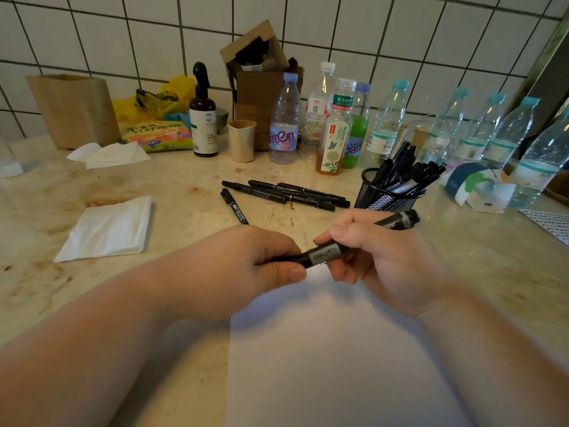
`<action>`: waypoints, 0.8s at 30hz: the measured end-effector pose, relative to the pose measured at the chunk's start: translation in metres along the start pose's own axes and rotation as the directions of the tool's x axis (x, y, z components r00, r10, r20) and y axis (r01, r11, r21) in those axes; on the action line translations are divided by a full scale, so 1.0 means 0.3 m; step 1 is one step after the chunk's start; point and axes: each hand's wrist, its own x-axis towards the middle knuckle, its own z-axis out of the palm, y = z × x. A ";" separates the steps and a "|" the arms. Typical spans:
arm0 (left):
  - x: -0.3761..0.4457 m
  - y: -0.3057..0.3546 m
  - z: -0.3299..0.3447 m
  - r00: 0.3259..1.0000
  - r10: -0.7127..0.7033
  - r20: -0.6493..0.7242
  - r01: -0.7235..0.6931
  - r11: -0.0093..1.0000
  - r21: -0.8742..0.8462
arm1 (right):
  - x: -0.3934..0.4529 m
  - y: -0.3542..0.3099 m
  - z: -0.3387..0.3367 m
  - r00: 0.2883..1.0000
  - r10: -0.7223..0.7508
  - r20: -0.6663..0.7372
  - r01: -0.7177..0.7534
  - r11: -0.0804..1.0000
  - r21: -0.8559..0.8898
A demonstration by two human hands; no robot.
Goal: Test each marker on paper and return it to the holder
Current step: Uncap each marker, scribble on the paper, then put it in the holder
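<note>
Marker [326,255] light, stiff, smooth plastic; held level above paper [323,365]. Left hand [246,266] pinches one end, likely cap; right hand [375,257] clamps barrel. Best grip: mid-barrel, pull straight. Holder [388,195] beyond paper, with loose markers [286,194].

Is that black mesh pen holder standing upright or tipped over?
Upright. The holder stands on the counter with its open rim on top, and black markers stick up out of it.
</note>
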 end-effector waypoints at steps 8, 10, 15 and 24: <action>-0.042 -0.023 -0.067 0.976 -0.025 0.218 0.056 0.989 -0.136 | -0.002 -0.014 -0.081 0.971 -0.165 -0.175 0.172 0.985 0.022; -0.038 -0.050 -0.078 0.992 -0.096 0.080 0.105 0.987 -0.122 | 0.001 -0.022 -0.139 0.934 -0.120 -0.338 0.147 0.988 0.055; 0.009 -0.084 -0.025 0.968 -0.185 -0.171 0.210 0.967 0.144 | 0.023 0.015 -0.143 0.867 0.046 -0.496 -0.167 0.965 -0.204; 0.014 -0.115 -0.001 0.972 -0.134 -0.193 0.190 0.932 0.309 | 0.030 0.037 -0.157 0.809 0.084 -0.582 -0.368 0.845 -0.388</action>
